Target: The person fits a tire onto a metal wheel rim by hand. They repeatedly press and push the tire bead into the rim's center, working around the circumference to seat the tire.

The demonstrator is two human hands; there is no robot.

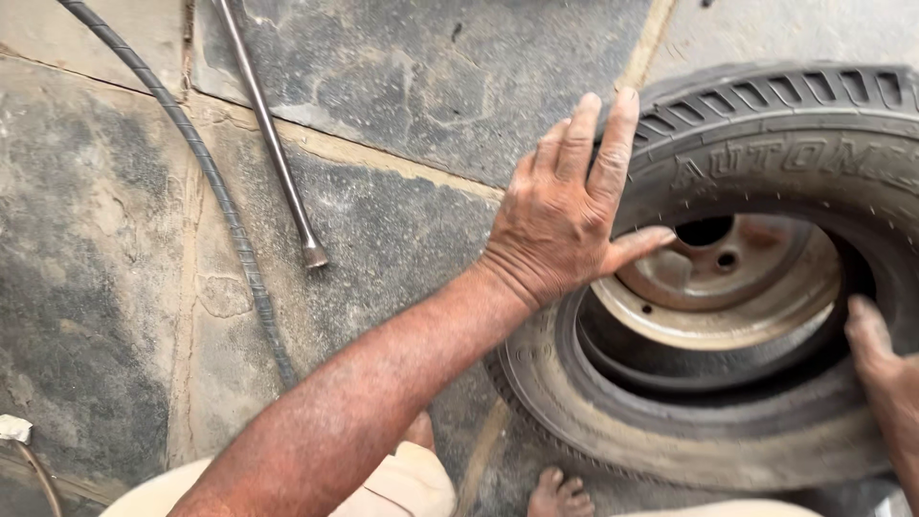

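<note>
The left hand (565,206) lies flat and open on the tyre (766,421), holding nothing. The right hand (885,364), near the rusty rim (728,297), shows too little to tell. Fingers could get pinched there.

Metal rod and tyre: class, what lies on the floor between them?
In the head view, bare stone floor lies between metal rod and tyre; the left hand overlaps the tyre's edge.

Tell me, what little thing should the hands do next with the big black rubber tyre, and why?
Probably press the black rubber tyre sidewall down off the rusty metal rim. The left hand lies flat on the sidewall, the right hand touches the inner edge, and the long metal bar lies apart on the stone floor.
</note>
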